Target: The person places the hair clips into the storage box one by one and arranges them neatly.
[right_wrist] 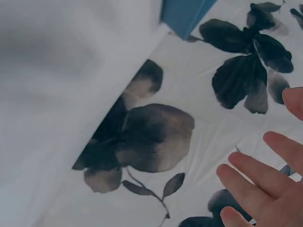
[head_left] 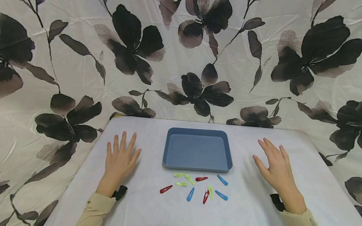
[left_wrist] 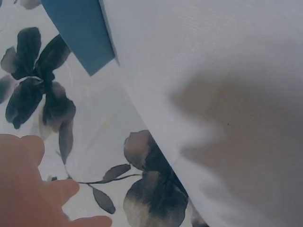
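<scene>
My left hand (head_left: 120, 163) is spread with straight fingers over the left part of the table, holding nothing. Over the right part, my right hand (head_left: 278, 171) has its fingers extended and apart, also without anything in them. Between the hands lie several snap hair clips in a loose group: red clips (head_left: 166, 189), blue clips (head_left: 221, 195) and yellow-green clips (head_left: 180, 184). Just behind them sits a shallow blue-grey tray (head_left: 198, 152), with nothing in it. Neither hand touches the clips or tray. Each wrist view shows part of its hand and a corner of the tray (left_wrist: 87, 42).
A white cloth covers the table (head_left: 147, 207). Behind and at the sides hangs a pale fabric (head_left: 175, 50) printed with dark flowers. A dark wrist strap (head_left: 121, 192) is on the left wrist, and a similar strap (head_left: 277, 202) on the right.
</scene>
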The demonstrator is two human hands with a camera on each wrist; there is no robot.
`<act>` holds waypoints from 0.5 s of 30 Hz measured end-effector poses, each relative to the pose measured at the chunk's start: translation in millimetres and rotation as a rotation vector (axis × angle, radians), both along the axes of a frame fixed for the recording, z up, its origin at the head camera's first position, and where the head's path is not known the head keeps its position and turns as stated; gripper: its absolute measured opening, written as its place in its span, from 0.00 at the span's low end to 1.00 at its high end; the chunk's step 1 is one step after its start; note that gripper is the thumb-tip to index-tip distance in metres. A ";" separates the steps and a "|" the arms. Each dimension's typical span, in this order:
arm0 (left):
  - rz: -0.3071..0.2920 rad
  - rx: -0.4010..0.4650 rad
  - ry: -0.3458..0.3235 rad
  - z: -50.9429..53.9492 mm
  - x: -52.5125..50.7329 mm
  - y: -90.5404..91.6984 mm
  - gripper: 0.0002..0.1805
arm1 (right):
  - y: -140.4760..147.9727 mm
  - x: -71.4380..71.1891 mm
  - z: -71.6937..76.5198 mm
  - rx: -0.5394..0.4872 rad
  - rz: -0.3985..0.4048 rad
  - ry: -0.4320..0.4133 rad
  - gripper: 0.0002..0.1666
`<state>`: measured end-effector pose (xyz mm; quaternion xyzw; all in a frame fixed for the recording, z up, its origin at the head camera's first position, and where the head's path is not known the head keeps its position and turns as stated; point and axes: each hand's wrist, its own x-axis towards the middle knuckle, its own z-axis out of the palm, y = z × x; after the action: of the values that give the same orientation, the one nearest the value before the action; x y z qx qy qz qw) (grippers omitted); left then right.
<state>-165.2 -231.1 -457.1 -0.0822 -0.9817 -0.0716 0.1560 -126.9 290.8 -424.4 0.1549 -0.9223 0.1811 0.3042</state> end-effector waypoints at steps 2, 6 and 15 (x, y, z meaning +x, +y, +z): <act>-0.004 0.011 0.008 0.3 -0.9 0.6 0.36 | -3.7 0.8 3.1 -0.016 0.024 0.034 0.34; -0.006 0.038 0.016 -1.0 -3.0 1.7 0.36 | -12.3 4.1 9.1 -0.051 0.066 0.054 0.32; -0.015 0.103 0.013 -3.5 -5.9 4.6 0.35 | -34.5 15.1 10.2 -0.061 0.108 0.020 0.30</act>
<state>-171.1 -226.5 -460.7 -0.0820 -0.9750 -0.1227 0.1658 -111.9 256.3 -414.2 0.1968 -0.9036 0.2236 0.3079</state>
